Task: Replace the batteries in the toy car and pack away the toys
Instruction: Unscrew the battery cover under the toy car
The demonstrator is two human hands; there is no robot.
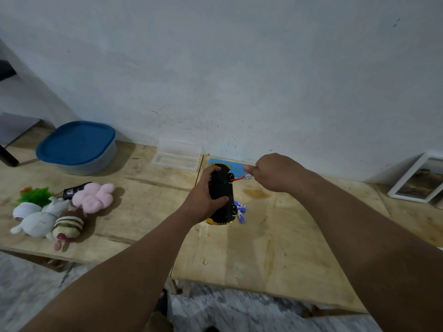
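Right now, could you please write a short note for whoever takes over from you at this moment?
Left hand grips the toy car, underside up, over the table. Right hand holds a red screwdriver at the car's underside. Blue batteries lie on the table beside the car. Plush toys lie loose at left, near the lidded tub. Done: nothing evident. Left: battery swap, packing toys.

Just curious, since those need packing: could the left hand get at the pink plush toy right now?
Probably not at once. The left hand grips the upturned black and yellow toy car, so it is full. The pink plush toy lies uncovered on the wooden table to its left, nothing between them.
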